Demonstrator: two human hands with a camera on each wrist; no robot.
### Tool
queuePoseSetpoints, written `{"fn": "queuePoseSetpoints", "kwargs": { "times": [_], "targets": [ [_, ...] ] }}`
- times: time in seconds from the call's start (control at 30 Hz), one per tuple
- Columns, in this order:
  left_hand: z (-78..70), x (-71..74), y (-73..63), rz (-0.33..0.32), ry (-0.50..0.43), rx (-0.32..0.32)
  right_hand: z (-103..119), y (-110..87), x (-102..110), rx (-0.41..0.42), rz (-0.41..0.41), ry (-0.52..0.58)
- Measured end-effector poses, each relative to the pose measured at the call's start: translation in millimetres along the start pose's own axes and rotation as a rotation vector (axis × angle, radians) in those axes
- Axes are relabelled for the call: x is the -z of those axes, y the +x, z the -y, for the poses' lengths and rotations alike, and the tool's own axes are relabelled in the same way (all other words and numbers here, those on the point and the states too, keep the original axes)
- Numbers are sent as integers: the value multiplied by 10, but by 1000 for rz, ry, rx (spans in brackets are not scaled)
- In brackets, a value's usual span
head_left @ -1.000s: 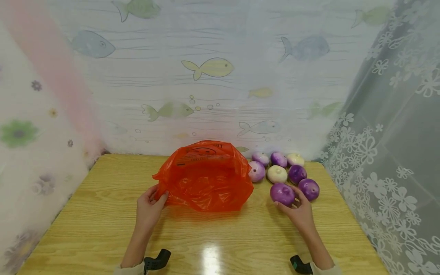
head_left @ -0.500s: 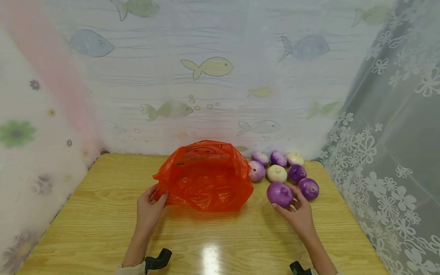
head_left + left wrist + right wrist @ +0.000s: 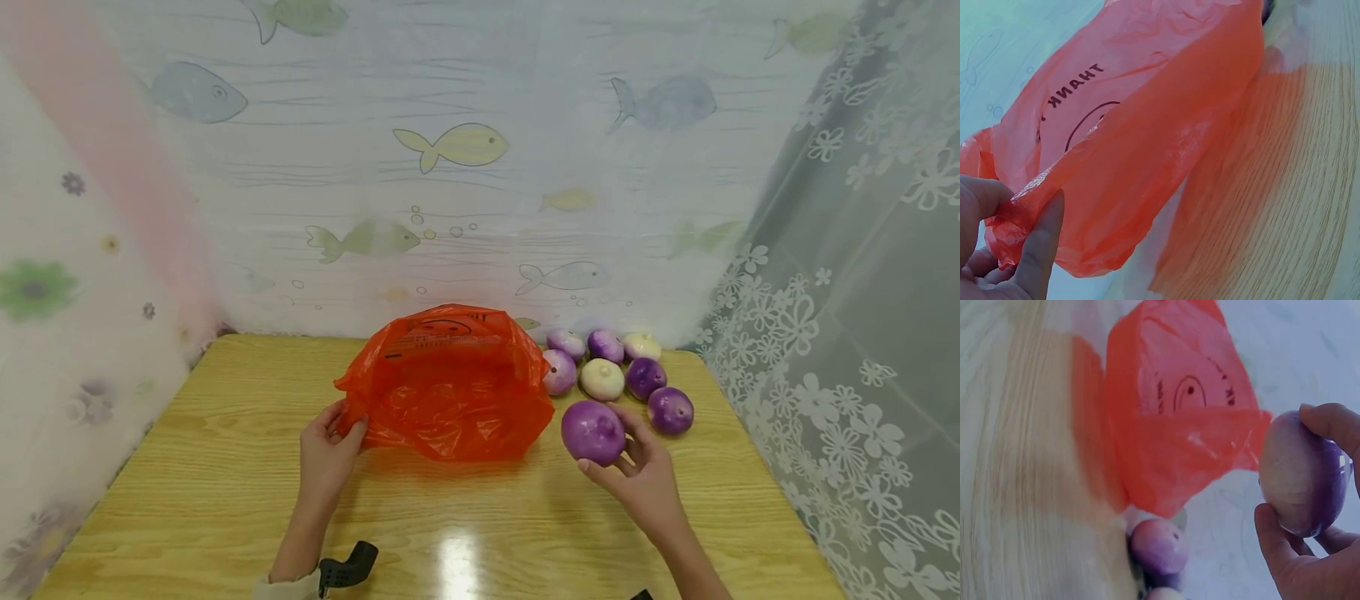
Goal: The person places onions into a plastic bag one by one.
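A red plastic bag (image 3: pixel 450 421) with dark printing stands on the table, its mouth spread toward me. My left hand (image 3: pixel 328 454) pinches the bag's left edge between thumb and fingers; in the left wrist view the gathered film (image 3: pixel 1007 240) shows between them. My right hand (image 3: pixel 645 483) holds a glossy purple onion (image 3: pixel 591 433) from its right side, to the right of the bag and apart from it. The right wrist view shows the held onion (image 3: pixel 1300 475) paler on one side, with the thumb and fingers around it.
Several more onions are grouped behind my right hand, among them a white onion (image 3: pixel 602 379) and a dark purple onion (image 3: pixel 671 411). The wooden table (image 3: pixel 225 467) backs onto a fish-print curtain (image 3: pixel 465 208), with a lace curtain (image 3: pixel 810 367) on the right.
My right hand has lifted the purple onion and brought it left, nearer to the bag and toward me. The left hand and the bag have hardly moved.
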State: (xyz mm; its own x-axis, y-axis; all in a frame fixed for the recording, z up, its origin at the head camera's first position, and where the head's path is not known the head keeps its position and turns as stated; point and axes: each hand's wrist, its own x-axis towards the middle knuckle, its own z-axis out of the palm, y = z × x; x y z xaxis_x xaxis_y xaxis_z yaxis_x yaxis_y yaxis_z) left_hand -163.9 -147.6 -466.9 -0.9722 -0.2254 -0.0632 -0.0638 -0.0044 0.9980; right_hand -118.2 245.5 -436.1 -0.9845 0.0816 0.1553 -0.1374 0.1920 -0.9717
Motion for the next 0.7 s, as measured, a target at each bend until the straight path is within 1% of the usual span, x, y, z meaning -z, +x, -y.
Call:
{"fn": "queuePoseSetpoints", "kwargs": {
  "times": [0.23, 0.3, 0.43, 0.57, 0.7],
  "targets": [
    [11, -19, -1, -14, 13, -11, 62, -19, -163, 50, 76, 45],
    [19, -26, 5, -17, 13, -14, 65, -14, -221, 66, 114, 68],
    [29, -36, 9, -18, 11, -7, 63, 4, -366, 82, 223, 134],
    [28, -41, 6, -14, 6, 7, 68, 31, -544, 83, 307, 205],
    [16, -49, -1, -8, -17, 14, 89, 55, -719, 68, 337, 242]
  ]
}}
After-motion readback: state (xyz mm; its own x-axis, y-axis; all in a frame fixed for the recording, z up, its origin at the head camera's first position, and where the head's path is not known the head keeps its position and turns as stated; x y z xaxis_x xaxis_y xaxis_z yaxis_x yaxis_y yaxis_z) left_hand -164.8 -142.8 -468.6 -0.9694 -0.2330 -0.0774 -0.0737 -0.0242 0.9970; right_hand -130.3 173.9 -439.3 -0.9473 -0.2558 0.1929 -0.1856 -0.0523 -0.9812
